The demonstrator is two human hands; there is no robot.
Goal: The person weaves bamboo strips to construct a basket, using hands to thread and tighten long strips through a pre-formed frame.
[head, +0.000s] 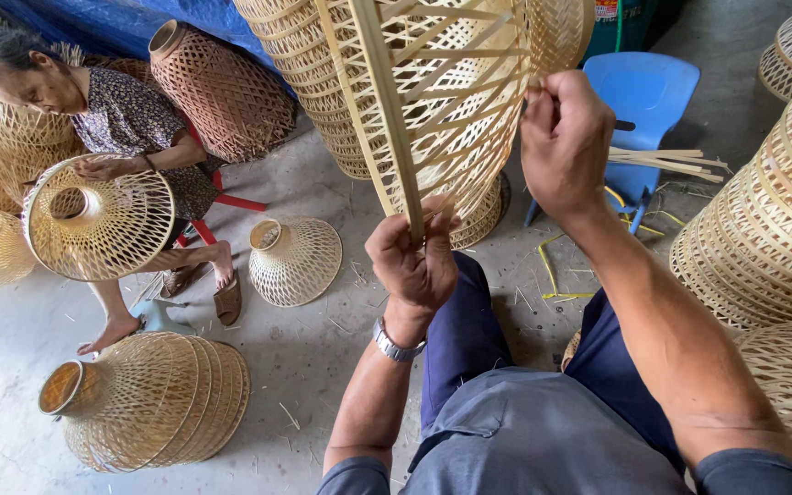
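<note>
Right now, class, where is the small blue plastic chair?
In the head view the blue chair stands on the concrete floor at upper right, behind the right hand, with loose bamboo strips lying on its seat.

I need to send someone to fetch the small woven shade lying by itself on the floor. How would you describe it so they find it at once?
Start at the concrete floor between the seated co-worker and the left hand. There lies one small bell-shaped bamboo shade, neck up. Unlike the nested stack of shades nearer the camera, it lies single, touched by no one.
</note>
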